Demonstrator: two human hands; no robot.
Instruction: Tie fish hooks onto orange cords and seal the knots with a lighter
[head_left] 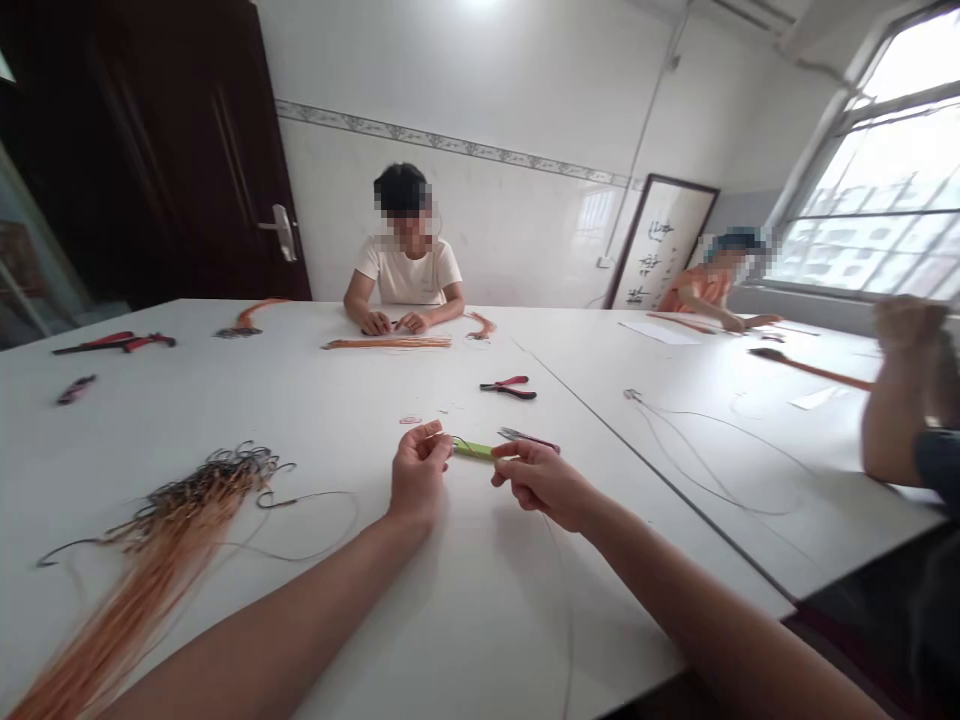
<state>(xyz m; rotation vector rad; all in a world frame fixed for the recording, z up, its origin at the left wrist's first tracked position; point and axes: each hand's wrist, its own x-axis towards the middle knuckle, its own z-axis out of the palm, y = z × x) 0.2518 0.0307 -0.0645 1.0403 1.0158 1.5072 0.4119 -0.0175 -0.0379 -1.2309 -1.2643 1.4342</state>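
My left hand is closed in a pinch at the middle of the table. From its fingertips a thin dark curved piece of fishing line runs toward my right hand. Whether a hook sits inside the left fingers is hidden. My right thumb and forefinger are pressed together on the line, which trails below the hand toward the near edge. A slim lime-green object lies between the hands, its ends partly covered by fingers. Just behind my right hand are small snips.
A bundle of fish hooks with orange lines lies at left. Pliers lie ahead; more pliers are far left. A loose line curls at right. A person sits opposite, others at right. A seam crosses the table.
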